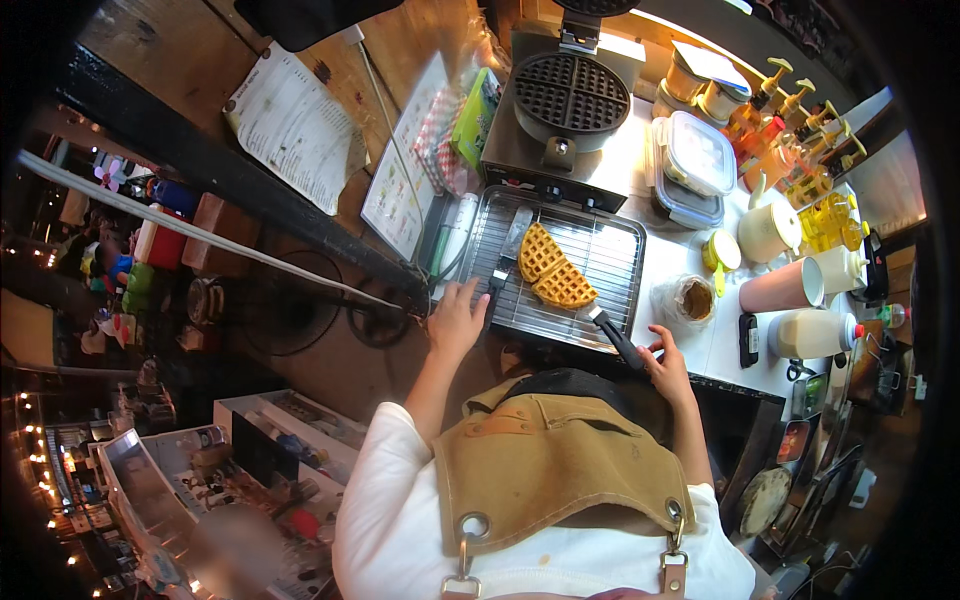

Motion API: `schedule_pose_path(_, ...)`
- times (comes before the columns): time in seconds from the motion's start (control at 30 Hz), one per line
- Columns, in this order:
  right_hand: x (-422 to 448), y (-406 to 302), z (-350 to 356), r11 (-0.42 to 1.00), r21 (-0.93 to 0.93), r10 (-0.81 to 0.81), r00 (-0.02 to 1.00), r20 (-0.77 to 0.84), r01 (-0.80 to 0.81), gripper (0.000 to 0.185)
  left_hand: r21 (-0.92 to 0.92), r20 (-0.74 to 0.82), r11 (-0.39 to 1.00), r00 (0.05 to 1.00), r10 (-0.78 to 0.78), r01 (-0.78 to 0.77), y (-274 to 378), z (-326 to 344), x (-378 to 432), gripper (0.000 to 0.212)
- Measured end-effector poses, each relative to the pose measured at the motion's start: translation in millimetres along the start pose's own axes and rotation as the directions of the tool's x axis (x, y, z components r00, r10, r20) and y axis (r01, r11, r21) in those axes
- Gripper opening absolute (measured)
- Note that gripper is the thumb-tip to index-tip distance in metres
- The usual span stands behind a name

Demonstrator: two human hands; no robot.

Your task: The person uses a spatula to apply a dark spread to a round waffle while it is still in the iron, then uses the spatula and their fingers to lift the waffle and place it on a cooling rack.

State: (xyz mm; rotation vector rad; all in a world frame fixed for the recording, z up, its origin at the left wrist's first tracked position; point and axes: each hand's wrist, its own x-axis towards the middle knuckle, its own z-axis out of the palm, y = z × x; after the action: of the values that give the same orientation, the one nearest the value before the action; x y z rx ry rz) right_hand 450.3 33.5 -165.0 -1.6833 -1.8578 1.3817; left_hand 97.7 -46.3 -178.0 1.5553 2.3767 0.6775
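Note:
A golden waffle half (555,270), with a seam across its middle, lies on a wire rack in a metal tray (486,330). At its lower right end, a spatula with a black handle (619,339) has its blade partly hidden under the waffle. My right hand (669,369) is at the end of that handle, thumb against it and fingers apart. A second spatula (498,279), its metal blade flat along the waffle's left side, rests on the rack. Beside its black handle, my left hand (454,319) is spread over the tray's left edge, thumb close to the handle.
Behind the tray stands a waffle maker (571,94), its lid raised. Lidded glass containers (697,161), a plastic-lined jar (691,300), a pink tumbler (776,286), a jug (806,334) and several pump bottles (757,97) crowd the right. Printed sheets (292,127) lie left.

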Motion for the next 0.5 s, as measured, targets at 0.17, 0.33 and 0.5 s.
schedule_pose_path(0.17, -1.6, 6.1, -11.0, 0.999, 0.035, 0.017, 1.0, -0.017, -0.016, 0.036, 0.017, -0.077, 0.999, 0.996, 0.052, -0.05, -3.6, -2.9, 8.6, 0.037)
schedule_pose_path(0.33, -6.5, 5.1, -22.7, 0.992, 0.085, 0.094, 0.995, -0.016, -0.092, 0.032, -0.063, -0.223, 0.97, 0.951, 0.215, -0.234, 38.6, -43.9, 76.3, 0.036)
schedule_pose_path(0.5, -19.6, 25.6, -31.2, 0.979, 0.177, 0.106, 0.994, -0.018, -0.102, 0.03, -0.073, -0.459, 0.933, 0.843, 0.282, -0.353, 80.8, -57.4, 193.4, 0.038)
